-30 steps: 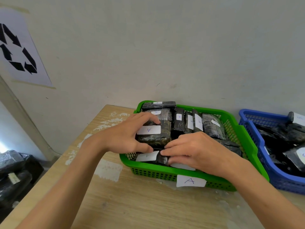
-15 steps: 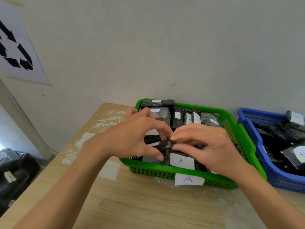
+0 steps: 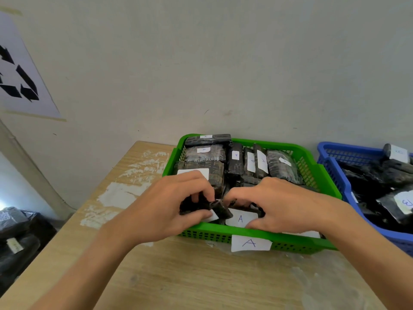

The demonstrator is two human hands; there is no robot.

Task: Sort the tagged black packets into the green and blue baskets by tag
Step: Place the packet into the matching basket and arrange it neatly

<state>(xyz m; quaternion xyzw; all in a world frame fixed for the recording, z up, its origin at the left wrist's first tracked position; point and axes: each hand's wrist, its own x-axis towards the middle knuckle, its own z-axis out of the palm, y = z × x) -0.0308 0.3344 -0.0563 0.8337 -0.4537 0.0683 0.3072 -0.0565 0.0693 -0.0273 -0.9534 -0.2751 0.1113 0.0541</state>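
Both hands had dropped lower into the front of the green basket [image 3: 245,233] than half a second before, when they were pinching a packet up between them above the front row. Now the left hand [image 3: 172,211] had its fingers [image 3: 201,193] curled shut around a small black packet [image 3: 202,208] at the front left corner, pressing it down beside its neighbour. The right hand [image 3: 281,206] lay over the front row, fingers bent, thumb touching the A-tagged packet [image 3: 240,218]; whether it actually gripped that packet or only steadied it could not be told.

The held packet was therefore inside the green basket, low against the near wall, with its white tag partly hidden under the left thumb. The basket's own label [image 3: 250,242] read A, and every tag legible in it read A too.

This looked like the seating of one more A packet, nearly finished. The blue basket [image 3: 330,166] to the right held its own pile, and more black packets [image 3: 15,240] waited below the tabletop [image 3: 178,276] at left, so sorting was probably not over.
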